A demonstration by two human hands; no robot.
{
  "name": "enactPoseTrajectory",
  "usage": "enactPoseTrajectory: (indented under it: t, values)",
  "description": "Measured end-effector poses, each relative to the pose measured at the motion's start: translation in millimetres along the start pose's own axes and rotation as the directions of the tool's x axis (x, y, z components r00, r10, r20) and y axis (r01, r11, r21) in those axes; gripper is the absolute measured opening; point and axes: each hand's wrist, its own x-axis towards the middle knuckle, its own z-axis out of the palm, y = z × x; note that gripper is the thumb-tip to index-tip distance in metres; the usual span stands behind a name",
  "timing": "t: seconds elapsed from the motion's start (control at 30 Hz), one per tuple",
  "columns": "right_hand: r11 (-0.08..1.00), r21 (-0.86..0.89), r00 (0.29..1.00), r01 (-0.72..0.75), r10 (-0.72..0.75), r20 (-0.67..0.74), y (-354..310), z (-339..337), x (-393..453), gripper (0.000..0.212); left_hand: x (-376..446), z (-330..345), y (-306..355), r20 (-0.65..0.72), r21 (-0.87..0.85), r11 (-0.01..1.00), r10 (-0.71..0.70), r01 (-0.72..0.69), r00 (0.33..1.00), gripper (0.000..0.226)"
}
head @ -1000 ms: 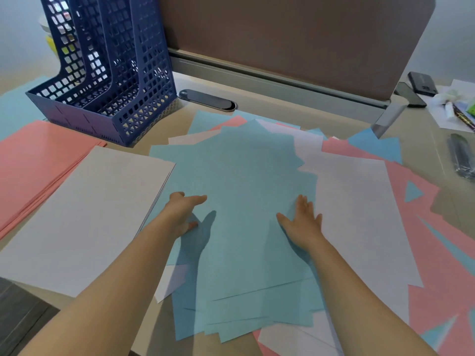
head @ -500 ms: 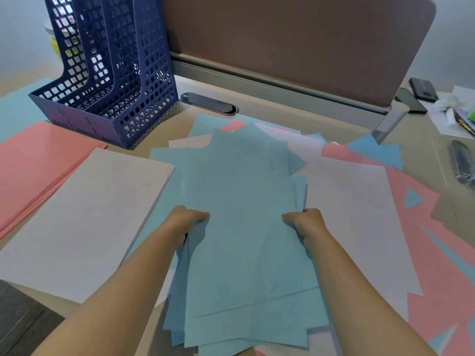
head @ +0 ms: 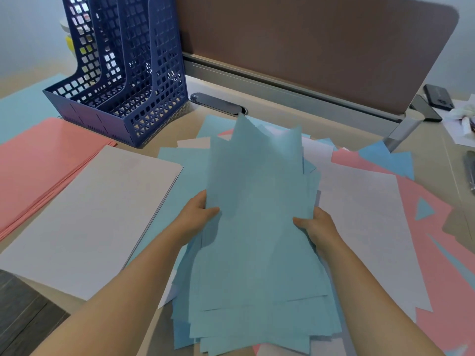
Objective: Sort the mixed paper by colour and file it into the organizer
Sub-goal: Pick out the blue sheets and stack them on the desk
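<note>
Fanning unevenly at its edges, the blue paper bundle (head: 257,227) is a thick sheaf of pale blue sheets, its far corners lifted and curling, its near end trailing over loose sheets on the desk (head: 164,327). It sits in front of the blue mesh organizer (head: 133,98), nearer the camera and a little to the organizer's right. Directly before the organizer lie a white stack (head: 90,219) and a pink stack (head: 38,165), side by side and squared up; a pale blue sheet (head: 23,111) shows to the organizer's left. Right of the organizer, under and beyond the bundle, spreads the mixed paper (head: 385,227) in white, pink and blue. A brown partition (head: 308,47) rises just right of the organizer, and dark objects lie far to its right. The left hand (head: 198,217) pinches the bundle's left edge, thumb on top, fingers hidden beneath. The right hand (head: 316,224) grips the right edge likewise, thumb over the sheets.
</note>
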Motion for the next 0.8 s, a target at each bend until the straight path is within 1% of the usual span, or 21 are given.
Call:
enactPoseTrajectory:
  t: [0.07,0.1,0.13,0.17,0.2,0.23,0.3,0.4,0.5,0.63,0.7,0.8]
  values:
    - [0.999,-0.036,0.998,0.007,-0.009,-0.069,2,-2,3,0.030,7,2,3,0.031,-0.025,1.000,-0.012,0.013,0.999,0.014]
    - [0.998,-0.053,0.992,0.014,-0.021,-0.124,3,-4,5,0.031,12,1,3,0.008,0.009,1.000,-0.005,0.005,1.000,0.014]
    - [0.998,-0.065,0.983,0.018,-0.030,-0.180,4,-6,7,0.031,18,-1,4,-0.025,0.097,0.995,0.008,-0.005,1.000,0.018]
    - [0.997,-0.071,0.973,0.020,-0.036,-0.228,5,-8,9,0.032,26,-4,2,-0.059,0.226,0.974,0.015,-0.001,0.998,0.018]
    - [0.998,-0.067,0.964,0.021,-0.038,-0.263,5,-10,11,0.033,34,-8,1,-0.105,0.357,0.934,0.030,0.010,0.994,0.020]
    - [0.998,-0.062,0.958,0.020,-0.037,-0.285,4,-12,13,0.033,42,-12,0,-0.147,0.469,0.883,0.041,0.033,0.988,0.028]
    - [0.997,-0.071,0.954,0.017,-0.038,-0.299,3,-13,16,0.034,56,-20,-1,-0.197,0.616,0.785,0.076,0.063,0.977,0.037]
    - [0.993,-0.119,0.958,0.013,-0.046,-0.285,1,-9,22,0.036,75,-28,0,-0.157,0.764,0.644,0.122,0.042,0.980,0.039]
    - [0.987,-0.160,0.964,0.001,-0.044,-0.261,-3,-4,29,0.034,93,-31,8,-0.106,0.826,0.564,0.135,0.012,0.985,0.040]
    - [0.976,-0.220,0.967,0.009,-0.065,-0.248,-10,1,37,0.032,117,-34,24,-0.107,0.869,0.493,0.107,0.041,0.989,0.040]
    - [0.969,-0.247,0.966,0.006,-0.069,-0.248,-12,3,41,0.032,126,-35,32,-0.129,0.866,0.494,0.069,0.079,0.989,0.046]
    - [0.964,-0.265,0.966,-0.019,-0.051,-0.255,-13,4,47,0.033,139,-37,41,-0.156,0.815,0.563,-0.021,0.140,0.988,0.062]
